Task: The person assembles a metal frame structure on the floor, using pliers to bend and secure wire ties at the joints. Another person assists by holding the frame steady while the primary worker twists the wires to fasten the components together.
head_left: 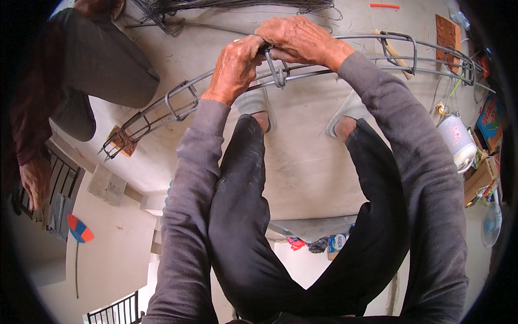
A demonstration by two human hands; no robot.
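Note:
A long rebar cage (318,72) of thin steel rods with square stirrups runs from left to right in front of me, looking curved in this view. My left hand (234,69) is closed around its upper rod, beside a stirrup (278,75). Over the same joint, my right hand (299,40) bends down with its fingers closed, meeting the left fingertips. Whether a small piece such as tie wire is pinched between them is hidden by the fingers. Both ends of the cage rest near bricks, a left brick (123,141) and a right brick (449,40).
A bundle of dark rods and wire (226,6) lies at the far side. Another person's knee (116,65) is close on the left. To the right are a white container (457,141), a cardboard box (482,178) and a wooden-handled tool (396,54). A broom (81,229) stands lower left.

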